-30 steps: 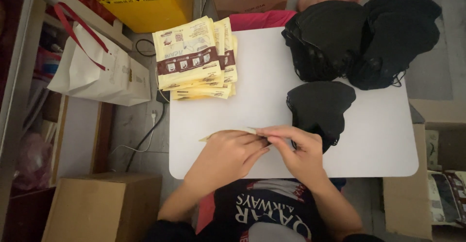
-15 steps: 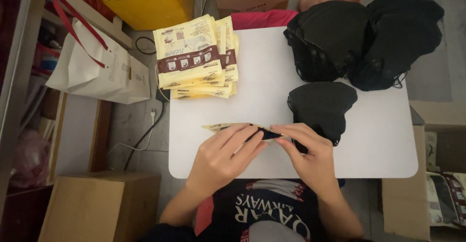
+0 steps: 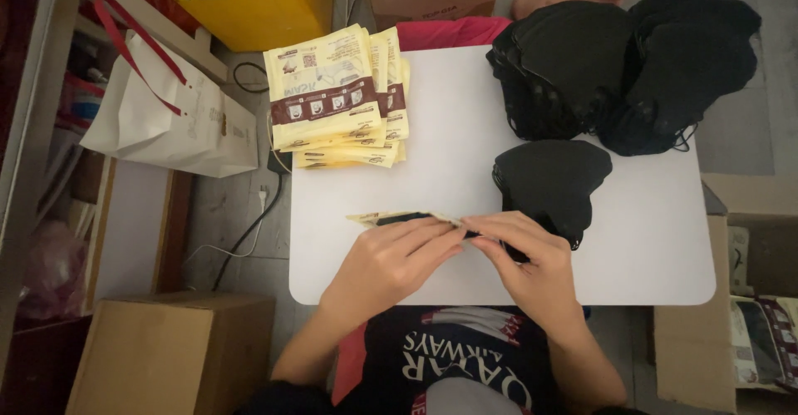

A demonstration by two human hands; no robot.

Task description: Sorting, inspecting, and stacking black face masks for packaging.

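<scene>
I see my left hand (image 3: pixel 391 259) and right hand (image 3: pixel 522 257) both clenched on a yellow sleeve (image 3: pixel 399 216) with a black mask (image 3: pixel 499 244) half in; tugging unevenly could tear the sleeve, I judge.

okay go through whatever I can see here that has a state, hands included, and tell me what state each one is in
left hand: gripping the pouch.
right hand: pinching the black mask at the pouch's mouth.
pouch: open, black mask partly inside.
stack of pouches: flat, fanned, on the white table.
small mask pile: folded, stacked.
large mask piles: heaped.
white bag: slumped on the floor.
</scene>
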